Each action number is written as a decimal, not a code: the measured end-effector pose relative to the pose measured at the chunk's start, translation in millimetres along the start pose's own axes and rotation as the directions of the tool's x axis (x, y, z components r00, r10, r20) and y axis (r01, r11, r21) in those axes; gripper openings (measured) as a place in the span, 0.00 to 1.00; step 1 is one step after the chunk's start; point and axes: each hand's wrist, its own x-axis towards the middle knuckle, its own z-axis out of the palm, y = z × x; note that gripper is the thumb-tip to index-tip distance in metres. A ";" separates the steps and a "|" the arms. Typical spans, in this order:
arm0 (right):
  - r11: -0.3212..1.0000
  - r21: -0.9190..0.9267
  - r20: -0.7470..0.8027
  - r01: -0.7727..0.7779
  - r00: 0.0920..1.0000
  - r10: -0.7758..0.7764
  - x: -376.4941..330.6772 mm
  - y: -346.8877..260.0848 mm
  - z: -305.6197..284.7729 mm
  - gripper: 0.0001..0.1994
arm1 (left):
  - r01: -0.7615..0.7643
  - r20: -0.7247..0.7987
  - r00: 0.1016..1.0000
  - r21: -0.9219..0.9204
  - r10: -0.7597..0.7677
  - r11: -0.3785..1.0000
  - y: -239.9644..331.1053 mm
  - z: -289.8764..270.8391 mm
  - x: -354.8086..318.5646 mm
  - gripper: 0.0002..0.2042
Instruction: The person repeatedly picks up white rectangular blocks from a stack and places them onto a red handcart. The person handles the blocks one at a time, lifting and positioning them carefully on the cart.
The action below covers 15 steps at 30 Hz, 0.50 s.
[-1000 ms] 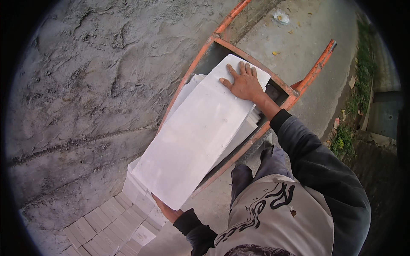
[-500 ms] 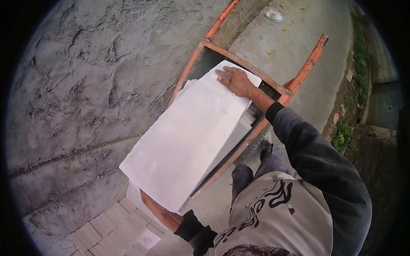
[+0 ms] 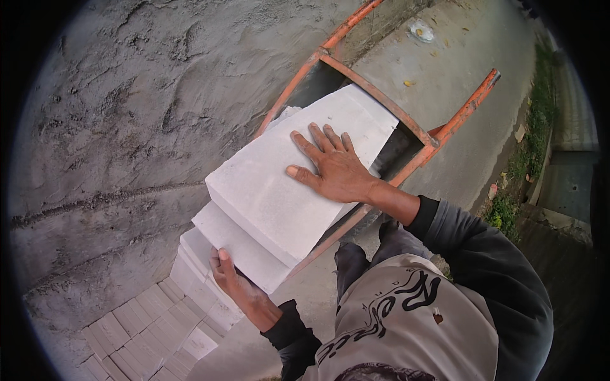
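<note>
A large white block [image 3: 279, 171] lies slanted in an orange-framed wheelbarrow [image 3: 375, 86]. My right hand [image 3: 340, 168] rests flat on its top face, fingers spread. Under it, a second white block [image 3: 244, 244] sticks out at the near left end. Beside that end is my left hand [image 3: 238, 282], thumb and fingertips pointing up and apart from each other; it appears to hold nothing. Whether it touches the lower block's edge, I cannot tell. Other pieces in the barrow are mostly hidden beneath these blocks.
Stacked pale blocks [image 3: 197, 260] stand at the lower left, by rows of grey blocks [image 3: 140, 330]. A rough plastered wall [image 3: 140, 95] runs along the left. To the right lies a concrete path [image 3: 470, 127] with a grassy edge [image 3: 540, 108]. My legs are close to the barrow's side.
The top block has shifted away from me toward the handles, uncovering the block below. My left hand has come out from under its near end; my right hand has slid back toward its middle.
</note>
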 end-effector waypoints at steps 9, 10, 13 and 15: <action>0.999 0.039 -0.011 -0.024 1.000 0.024 8.5 15.3 -10.9 0.44 | 0.030 0.028 0.999 0.059 -0.032 0.998 10.7 17.5 2.0 0.35; 0.998 0.059 -0.011 -0.032 0.999 0.033 9.4 22.6 -14.8 0.43 | 0.020 0.040 0.999 0.083 -0.024 0.996 13.0 25.7 0.8 0.36; 0.990 0.128 0.007 -0.053 0.999 0.053 11.8 45.7 -24.8 0.41 | 0.008 0.082 0.996 0.164 -0.022 0.986 23.8 56.4 -7.6 0.39; 0.981 0.185 0.017 -0.050 0.999 0.048 13.8 60.9 -29.3 0.41 | 0.002 0.111 0.994 0.178 -0.022 0.984 24.6 72.4 -9.0 0.40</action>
